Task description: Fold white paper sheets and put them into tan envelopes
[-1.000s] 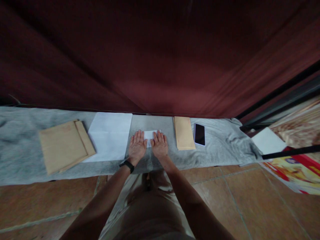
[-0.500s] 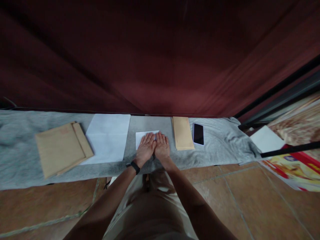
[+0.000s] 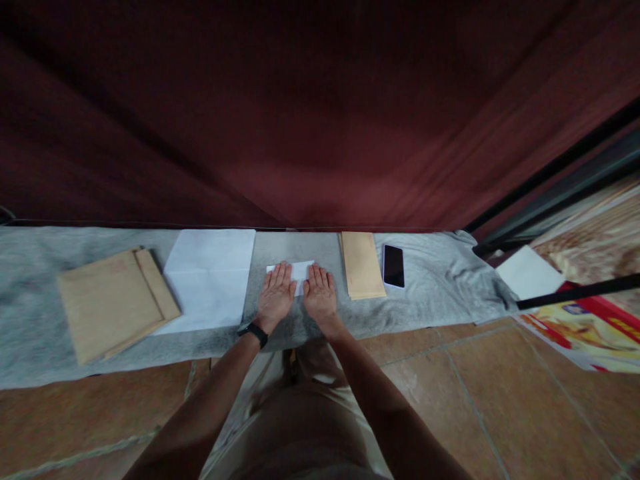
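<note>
Paper (image 3: 298, 271) lay flat on the grey cloth (image 3: 435, 293), dead centre in front of us, under both our hands; long axis ran left-right, parallel to the cloth's near edge; only its far strip showed past the fingertips and in the gap between the hands.

Left hand (image 3: 275, 298) pressed palm-down on the paper's left half, fingers straight, close together, pointing away from us; nothing gripped, just flat contact; black band (image 3: 253, 331) sat on that wrist. Right hand (image 3: 319, 294) did the same on the right half; fingers extended, not curled round anything. Hands were side by side, narrow gap between them; neither was nearer, both sat on the paper about equally.

Around it: large white sheet (image 3: 209, 278) just beside the left hand, apart from the paper; brown envelopes (image 3: 113, 302) further left, stacked and slightly fanned. To the right, narrow tan envelope (image 3: 361, 265) near the right hand, long axis pointing away from us; phone (image 3: 393, 265) just beside it, screen dark. Another white sheet (image 3: 526, 273) sat well apart at far right, past a black bar (image 3: 580, 292). Dark red curtain (image 3: 320, 120) hung behind the cloth.

Nothing lay over the paper besides our hands; the cloth on either side of it was bare up to the white sheet and the tan envelope.
</note>
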`<state>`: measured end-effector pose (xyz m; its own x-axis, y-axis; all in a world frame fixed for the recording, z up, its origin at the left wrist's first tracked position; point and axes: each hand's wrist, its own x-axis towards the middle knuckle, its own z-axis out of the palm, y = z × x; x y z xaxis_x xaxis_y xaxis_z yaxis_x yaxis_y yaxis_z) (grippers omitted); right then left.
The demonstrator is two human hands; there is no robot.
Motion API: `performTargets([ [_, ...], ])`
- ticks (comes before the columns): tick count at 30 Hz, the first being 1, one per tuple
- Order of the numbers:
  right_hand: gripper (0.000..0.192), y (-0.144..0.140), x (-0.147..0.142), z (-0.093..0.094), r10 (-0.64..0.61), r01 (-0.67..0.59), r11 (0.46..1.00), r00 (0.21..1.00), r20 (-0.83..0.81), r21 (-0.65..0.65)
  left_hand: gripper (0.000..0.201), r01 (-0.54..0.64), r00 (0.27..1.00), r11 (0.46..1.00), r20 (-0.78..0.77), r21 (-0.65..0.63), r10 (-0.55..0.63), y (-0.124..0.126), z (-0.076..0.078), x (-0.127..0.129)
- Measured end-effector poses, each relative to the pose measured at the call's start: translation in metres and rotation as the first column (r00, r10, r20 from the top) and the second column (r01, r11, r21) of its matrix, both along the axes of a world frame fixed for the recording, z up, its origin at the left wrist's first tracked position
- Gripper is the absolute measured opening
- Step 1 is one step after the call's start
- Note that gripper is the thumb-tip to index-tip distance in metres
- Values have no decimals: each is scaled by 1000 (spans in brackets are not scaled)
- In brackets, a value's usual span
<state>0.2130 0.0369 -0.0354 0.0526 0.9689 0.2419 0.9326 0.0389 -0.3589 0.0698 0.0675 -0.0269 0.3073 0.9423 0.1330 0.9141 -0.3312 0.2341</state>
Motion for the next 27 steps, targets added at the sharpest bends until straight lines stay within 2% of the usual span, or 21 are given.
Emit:
performTargets([
  [8, 52, 3, 0, 1, -10, 11, 999, 1000, -28, 32, 62, -44, 999, 998, 16, 41, 43, -14, -2, -18],
  [15, 48, 17, -16, 3, 180, -180, 983, 984, -12, 20, 61, -44, 999, 998, 8, 46, 44, -14, -2, -16],
  [22, 48, 21, -21, 0, 147, -146, 989, 989, 27, -13, 60, -37, 999, 998, -2, 44, 37, -16, 2, -16],
  [27, 50, 18, -15, -4, 110, -111, 994, 994, 28, 22, 60, -37, 999, 998, -9, 48, 38, -16, 3, -16],
])
